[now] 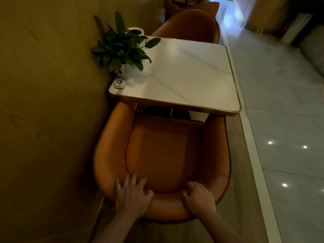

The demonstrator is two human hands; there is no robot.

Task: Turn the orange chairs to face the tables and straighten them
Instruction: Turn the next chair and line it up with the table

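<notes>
While our left hand [131, 195] lies spread on the chair [163, 151] back and our right hand [199, 196] curls over it, the table [192, 72] stands directly beyond both, seat facing it.

Smooth orange leather-look chair [163, 151] — glossy marble-look table [189, 72], brassy metal-look edge.

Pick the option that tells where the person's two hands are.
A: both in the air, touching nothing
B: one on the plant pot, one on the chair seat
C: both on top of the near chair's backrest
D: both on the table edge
C: the left hand lies with spread fingers, and the right hand with curled fingers, on the curved backrest of the near orange chair.
</notes>
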